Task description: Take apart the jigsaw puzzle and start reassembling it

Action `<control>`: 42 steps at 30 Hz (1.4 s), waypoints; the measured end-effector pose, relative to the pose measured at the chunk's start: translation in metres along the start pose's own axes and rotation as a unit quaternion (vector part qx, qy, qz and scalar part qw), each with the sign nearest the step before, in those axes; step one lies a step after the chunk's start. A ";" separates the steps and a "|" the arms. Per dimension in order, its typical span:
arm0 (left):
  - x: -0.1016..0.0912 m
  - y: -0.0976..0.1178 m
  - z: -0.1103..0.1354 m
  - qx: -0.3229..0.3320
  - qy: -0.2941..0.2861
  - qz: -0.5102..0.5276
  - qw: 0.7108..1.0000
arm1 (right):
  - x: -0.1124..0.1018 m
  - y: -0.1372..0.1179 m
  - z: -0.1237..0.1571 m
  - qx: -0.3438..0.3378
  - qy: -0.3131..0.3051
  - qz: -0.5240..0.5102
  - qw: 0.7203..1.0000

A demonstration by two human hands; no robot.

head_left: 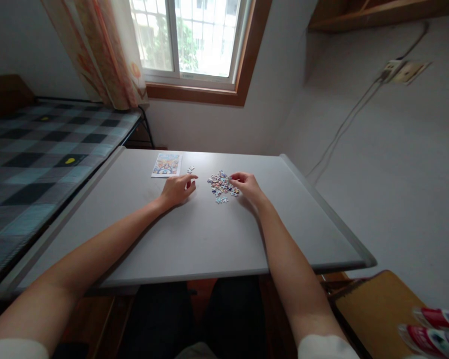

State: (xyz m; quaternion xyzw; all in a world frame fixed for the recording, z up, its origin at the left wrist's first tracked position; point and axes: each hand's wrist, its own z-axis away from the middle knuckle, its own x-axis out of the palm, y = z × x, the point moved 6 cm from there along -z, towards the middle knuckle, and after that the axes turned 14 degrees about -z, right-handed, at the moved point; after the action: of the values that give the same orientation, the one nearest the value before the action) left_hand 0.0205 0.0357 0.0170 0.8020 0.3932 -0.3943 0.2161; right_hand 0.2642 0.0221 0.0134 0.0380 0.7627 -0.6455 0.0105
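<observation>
A loose pile of small jigsaw puzzle pieces (220, 182) lies on the grey-white table (209, 234). At the pile's right edge my right hand (246, 184) is closed in a pinch on a puzzle piece, mostly hidden by the fingertips. My left hand (177, 190) rests to the left of the pile, its fingers apart and holding nothing. Just beyond its fingertips are a few separate puzzle pieces (190, 170). Behind the left hand lies a picture sheet (166, 165) with a colourful cartoon print. Two or so pale blue pieces (221, 200) sit at the near side of the pile.
A bed with a checked cover (60, 134) stands along the table's left side. Beyond the table are a window (189, 40) and a curtain (97, 55). At lower right, a wooden chair (377, 314) carries red-labelled bottles (430, 339). A cable (344, 124) runs down the right wall.
</observation>
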 end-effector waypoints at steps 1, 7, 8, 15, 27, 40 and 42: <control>-0.001 0.004 0.001 0.031 0.013 0.006 0.999 | 0.009 0.000 0.002 0.007 -0.025 -0.022 0.999; -0.007 0.024 0.005 0.140 0.051 0.023 0.989 | 0.051 0.005 0.012 0.022 -0.146 -0.066 0.987; -0.007 0.026 0.004 0.142 0.051 0.027 0.988 | 0.056 0.005 0.013 0.015 -0.160 -0.058 0.985; -0.010 0.034 0.006 0.184 0.061 0.048 0.980 | 0.070 -0.002 0.018 -0.018 -0.208 0.008 0.978; -0.015 0.040 0.007 0.213 0.062 0.036 0.974 | 0.067 -0.005 0.017 -0.034 -0.170 -0.005 0.985; -0.017 0.033 0.004 0.166 0.071 0.039 0.983 | 0.063 -0.003 0.013 -0.065 -0.143 0.011 0.987; -0.017 0.030 0.003 0.146 0.075 0.039 0.986 | 0.063 -0.004 0.013 -0.071 -0.140 0.022 0.987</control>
State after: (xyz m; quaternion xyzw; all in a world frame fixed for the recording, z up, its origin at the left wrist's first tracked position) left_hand 0.0364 0.0078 0.0295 0.8669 0.3150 -0.3774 0.0823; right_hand 0.2007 0.0113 0.0106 -0.0365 0.7964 -0.5886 0.1337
